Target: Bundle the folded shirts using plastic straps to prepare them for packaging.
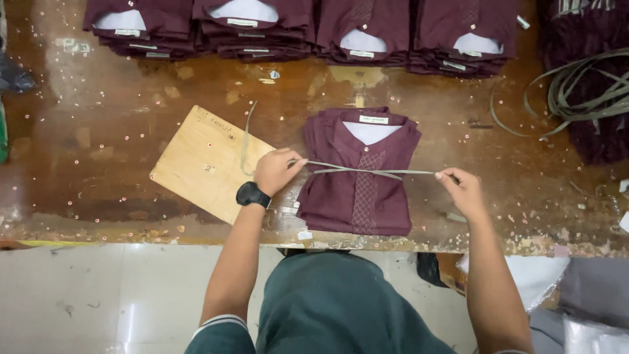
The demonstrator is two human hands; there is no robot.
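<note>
Folded kurta stack (359,177): maroon, with a tone-on-tone diamond-stitched placket and white neck insert; tying strap (367,171): grey-green; plywood board (208,162): pale tan; wristwatch (252,195): black; worktable (118,111): glossy brown, worn patchy.

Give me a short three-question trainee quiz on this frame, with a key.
1. True or false: the left hand and the right hand each grip an end of the grey strap stretched across the folded maroon shirts.
2. What lies under the left hand? A) plywood board B) metal tray C) cardboard box
3. Fill in: the loose bundle of spare grey straps lies at the table's far ____ side.

Key: 1 true. 2 A, the plywood board. 3 right.
</note>
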